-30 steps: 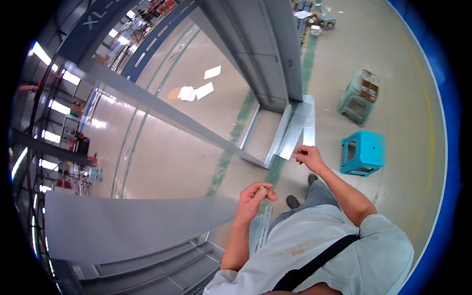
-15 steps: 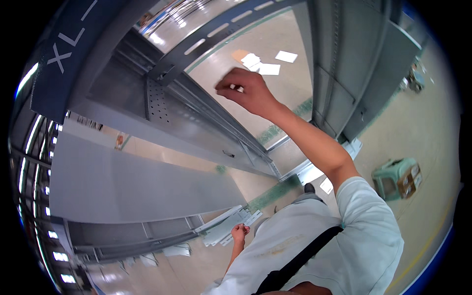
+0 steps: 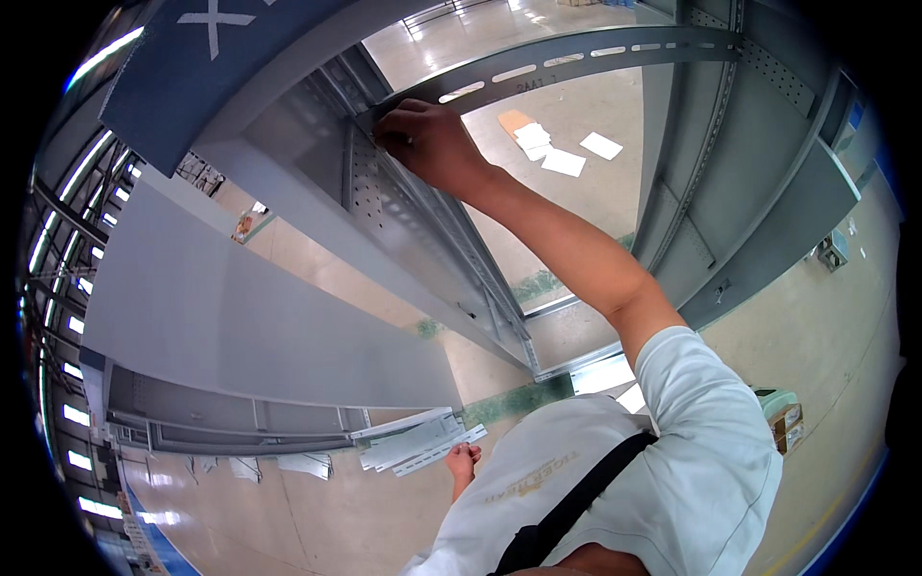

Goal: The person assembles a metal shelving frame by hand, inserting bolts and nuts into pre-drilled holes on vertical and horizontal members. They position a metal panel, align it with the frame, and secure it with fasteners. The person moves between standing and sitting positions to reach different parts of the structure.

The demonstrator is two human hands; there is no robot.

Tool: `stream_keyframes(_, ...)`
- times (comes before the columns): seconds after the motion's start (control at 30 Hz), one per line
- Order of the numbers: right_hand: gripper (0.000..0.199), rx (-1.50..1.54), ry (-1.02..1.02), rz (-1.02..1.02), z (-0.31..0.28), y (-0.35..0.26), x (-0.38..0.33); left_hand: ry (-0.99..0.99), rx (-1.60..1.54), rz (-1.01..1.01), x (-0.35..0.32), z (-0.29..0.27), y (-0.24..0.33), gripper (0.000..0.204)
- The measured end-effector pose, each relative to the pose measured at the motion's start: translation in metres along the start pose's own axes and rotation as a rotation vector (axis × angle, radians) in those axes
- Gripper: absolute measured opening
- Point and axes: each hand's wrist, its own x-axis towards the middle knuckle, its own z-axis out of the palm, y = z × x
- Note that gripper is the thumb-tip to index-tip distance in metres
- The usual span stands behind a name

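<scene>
My right hand (image 3: 427, 144) is raised to the left end of a grey slotted crossbar (image 3: 567, 60), where the bar meets the upright of a tall grey metal cabinet frame (image 3: 471, 259). Its fingers are bent together at that joint; whatever lies between them is hidden. Low at my side, my left hand (image 3: 463, 459) is closed with the fingers curled, and I cannot see what is inside it. A perforated plate (image 3: 367, 187) sits inside the frame just below my right hand.
A large grey panel (image 3: 259, 317) stands left of the frame, and an opened door (image 3: 768, 240) is on the right. White sheets (image 3: 563, 162) lie on the floor beyond the frame. Metal strips (image 3: 413, 446) rest near my left hand. A pale green box-shaped thing (image 3: 780, 413) stands behind me at right.
My right hand has moved left and up to the crossbar's end from the open space in front of it. The view has turned; my left hand stays low and closed.
</scene>
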Motion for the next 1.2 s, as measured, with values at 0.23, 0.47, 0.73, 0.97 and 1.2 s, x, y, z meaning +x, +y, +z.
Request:
stream_keyframes(0.23, 0.014, 0.099, 0.091, 0.102, 0.009, -0.003, -0.002, -0.041, 0.056, 0.014, 0.007, -0.021, 0.005, 0.018)
stream_keyframes(0.47, 0.012, -0.052, 0.044, 0.055, 0.005, -0.004, -0.009, -0.086, 0.058, 0.059, 0.019, -0.025, 0.019, 0.018)
stream_keyframes(0.73, 0.020, -0.335, -0.067, -0.074, -0.003, -0.002, -0.009, -0.213, -0.018, 0.186, 0.012, 0.012, 0.093, 0.024)
stream_keyframes(0.97, 0.028, -0.310, -0.046, 0.033, -0.010, -0.002, -0.018, -0.496, -0.015, 0.404, -0.080, 0.077, 0.229, 0.030)
stream_keyframes(1.2, 0.029, -0.241, -0.067, -0.062, -0.012, -0.006, -0.018, -0.695, -0.010, 0.627, -0.178, 0.120, 0.321, 0.028)
